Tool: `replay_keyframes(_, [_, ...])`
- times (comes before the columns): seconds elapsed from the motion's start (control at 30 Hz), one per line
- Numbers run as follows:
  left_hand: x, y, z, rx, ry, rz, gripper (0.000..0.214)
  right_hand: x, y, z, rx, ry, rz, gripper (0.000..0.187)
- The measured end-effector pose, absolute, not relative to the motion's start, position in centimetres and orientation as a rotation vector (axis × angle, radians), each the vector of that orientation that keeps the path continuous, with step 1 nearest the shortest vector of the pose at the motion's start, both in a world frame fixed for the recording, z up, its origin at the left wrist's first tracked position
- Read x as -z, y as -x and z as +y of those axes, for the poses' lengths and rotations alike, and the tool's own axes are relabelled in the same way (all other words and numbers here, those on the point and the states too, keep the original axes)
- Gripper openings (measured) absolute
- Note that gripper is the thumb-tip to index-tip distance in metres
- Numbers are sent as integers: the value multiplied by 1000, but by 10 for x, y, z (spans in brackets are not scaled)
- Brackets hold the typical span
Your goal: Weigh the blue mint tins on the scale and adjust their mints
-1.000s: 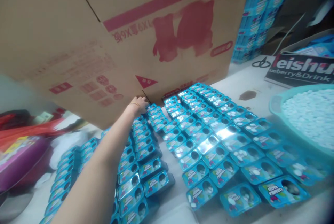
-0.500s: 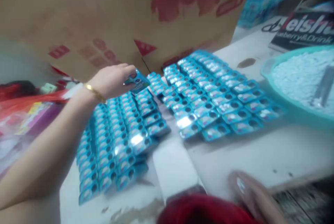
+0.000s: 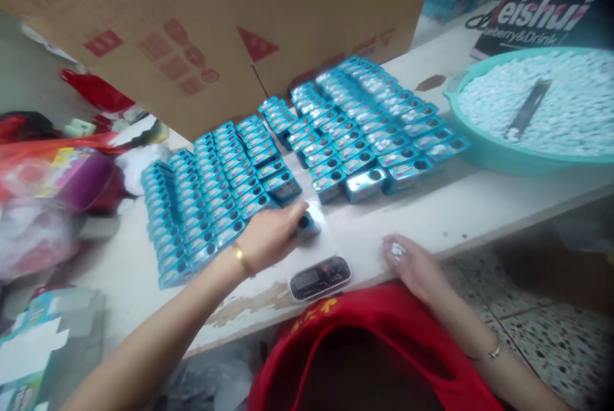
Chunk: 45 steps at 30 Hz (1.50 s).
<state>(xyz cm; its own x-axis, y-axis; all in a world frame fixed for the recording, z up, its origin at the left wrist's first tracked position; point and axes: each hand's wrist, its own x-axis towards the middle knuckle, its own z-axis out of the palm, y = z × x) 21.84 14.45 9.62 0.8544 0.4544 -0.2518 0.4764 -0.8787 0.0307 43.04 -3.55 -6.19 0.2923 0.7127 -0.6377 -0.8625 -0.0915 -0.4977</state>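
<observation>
My left hand (image 3: 271,235), with a gold bracelet at its wrist, is closed on a small blue box (image 3: 307,227) with a dark round spot on top. It holds this box at the white plate of a small digital scale (image 3: 320,278); whether the box rests on the plate I cannot tell. My right hand (image 3: 416,269) is closed at the table's front edge, to the right of the scale. Several small white tablets (image 3: 397,251) show between its fingers. Rows of matching blue boxes stand to the left (image 3: 211,200) and right (image 3: 364,123) behind the scale.
A turquoise basin (image 3: 522,162) full of white tablets stands at the right, a scoop-like tool (image 3: 530,107) lying in it. A large cardboard carton (image 3: 182,15) rises behind the boxes. Plastic bags (image 3: 38,238) lie at the left. Red cloth (image 3: 374,309) is below me.
My left hand has come from the back of the left rows toward me, bringing a blue box to the scale. My right hand is more fully in view, and the camera view has shifted.
</observation>
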Motion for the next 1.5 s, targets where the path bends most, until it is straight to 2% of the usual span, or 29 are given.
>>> replay_keyframes(0.1, [-112,-203,138,178,-2960,695,44,48,-434,-36,-1369,944,348,18])
replay_keyframes(0.27, [-129,-163,113,-39,-2760,1092,36,23,-431,-42,-1400,965,459,27])
replay_keyframes(0.6, [-59,-115,64,-101,-2300,1262,26,4,-391,-47,-1610,848,411,27])
replay_keyframes(0.77, [-41,-147,33,-306,-2236,1027,20,1,-373,-43,-1715,787,370,27])
replay_keyframes(0.9, [-27,-191,16,-457,-2211,802,32,0,-361,-36,-1766,730,385,26])
replay_keyframes(1.2, [-24,-227,28,-628,-2339,710,27,-23,-352,-16,-1694,690,427,32])
replay_keyframes(1.5, [-51,-242,47,-549,-2349,877,25,-50,-350,5,-1616,663,375,33])
